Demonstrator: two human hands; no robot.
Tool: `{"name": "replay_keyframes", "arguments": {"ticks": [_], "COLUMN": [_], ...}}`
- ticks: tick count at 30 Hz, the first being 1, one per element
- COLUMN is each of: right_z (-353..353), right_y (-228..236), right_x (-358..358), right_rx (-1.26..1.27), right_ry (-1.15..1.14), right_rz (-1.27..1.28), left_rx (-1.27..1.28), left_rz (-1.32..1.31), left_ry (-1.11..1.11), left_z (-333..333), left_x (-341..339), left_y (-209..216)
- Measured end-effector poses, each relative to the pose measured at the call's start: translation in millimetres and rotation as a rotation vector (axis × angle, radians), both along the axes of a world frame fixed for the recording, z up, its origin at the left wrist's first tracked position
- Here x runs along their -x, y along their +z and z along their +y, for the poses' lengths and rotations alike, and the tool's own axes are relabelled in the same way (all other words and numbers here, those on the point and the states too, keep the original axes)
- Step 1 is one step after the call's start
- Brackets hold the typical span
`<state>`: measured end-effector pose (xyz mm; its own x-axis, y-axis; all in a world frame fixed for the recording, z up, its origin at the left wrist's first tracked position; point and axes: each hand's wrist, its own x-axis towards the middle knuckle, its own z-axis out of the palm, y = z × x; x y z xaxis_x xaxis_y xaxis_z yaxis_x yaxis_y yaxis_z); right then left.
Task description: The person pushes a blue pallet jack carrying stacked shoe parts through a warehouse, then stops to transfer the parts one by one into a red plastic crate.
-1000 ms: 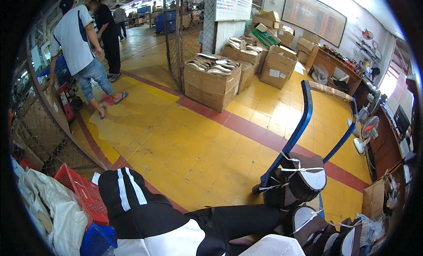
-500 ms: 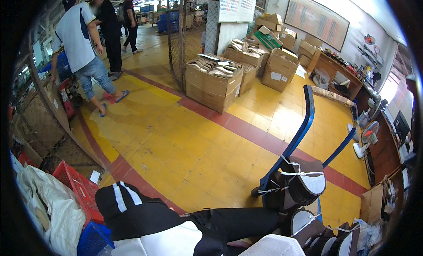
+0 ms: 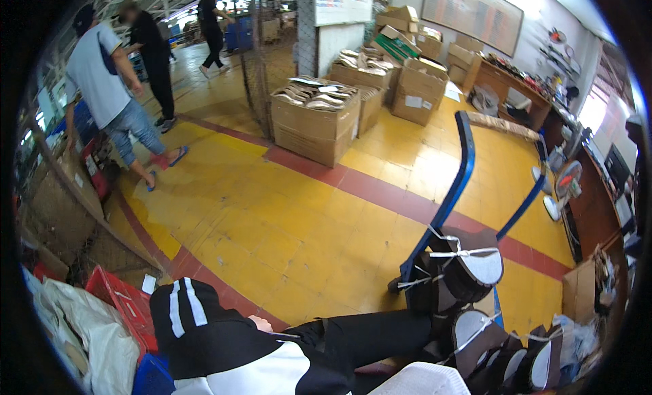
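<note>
Yellow tiled floor [image 3: 305, 239], red stripe across it; open cartons [image 3: 312, 133] beyond. Blue-handled cart [image 3: 466, 150] on my right, a tied brown bundle [image 3: 479, 269] near its base; more tied bundles [image 3: 472, 334] just below. Left hand [image 3: 259, 323]: sliver of skin beside the striped sleeve [image 3: 187, 307]; grip, I cannot tell. Right hand out of my view.

Black sleeve [image 3: 234, 340], white stripes [image 3: 195, 302], white panel [image 3: 272, 376]; black trousers [image 3: 380, 332].

Yellow tiled floor [image 3: 305, 225], pale back wall [image 3: 536, 48]
</note>
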<state>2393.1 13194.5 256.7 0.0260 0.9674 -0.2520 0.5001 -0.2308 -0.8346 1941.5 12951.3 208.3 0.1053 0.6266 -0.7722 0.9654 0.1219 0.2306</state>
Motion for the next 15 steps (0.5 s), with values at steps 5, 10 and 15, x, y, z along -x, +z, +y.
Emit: {"name": "replay_keyframes", "arguments": {"ticks": [5, 10, 15], "right_z": [-57, -153, -259], "right_y": [14, 34, 33], "right_x": [-18, -23, -31], "right_rx": [0.103, 0.414, 0.641], "right_ry": [0.142, 0.521, 0.995], "right_rz": [-0.008, 0.053, 0.031], "left_rx": [0.044, -0.014, 0.004], "left_rz": [-0.028, -0.083, -0.076], "left_ry": [-0.151, -0.272, -0.415], "left_z": [-1, 13, 57], "left_x": [20, 43, 23], "left_y": [-5, 2, 64]}}
